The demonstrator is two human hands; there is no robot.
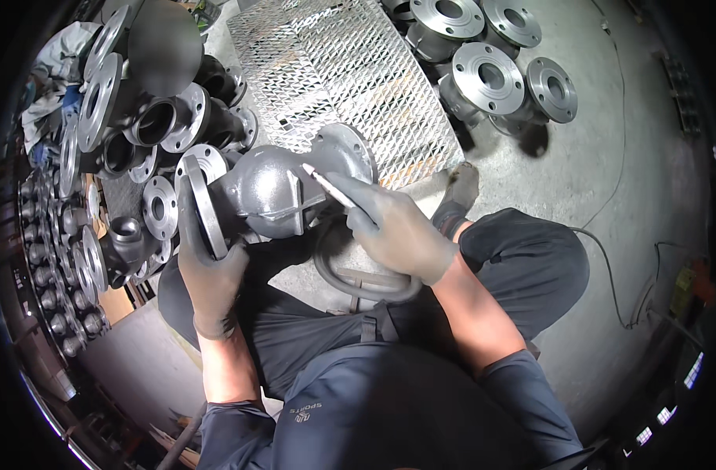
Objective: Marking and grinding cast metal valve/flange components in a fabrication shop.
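A grey cast-metal valve body point(268, 188) with a rounded middle and a flange at either end lies in front of me, over my lap. Around the rim of its left flange point(207, 205) my left hand point(209, 274), in a grey glove, is closed. My right hand point(397, 231), gloved too, grips a slim pen-shaped marker point(330, 186). The marker's pale tip rests at or just above the casting, near the right side of the bulge; contact is hard to tell. Beneath the casting shows part of a thick grey ring point(366, 288).
A ridged metal plate point(334, 86) lies ahead. Several flanged castings point(488, 78) stand at the far right, and more flanged castings point(160, 207) are piled at left. Rows of small metal parts point(48, 274) line the left edge. A cable point(609, 274) crosses the concrete floor at right.
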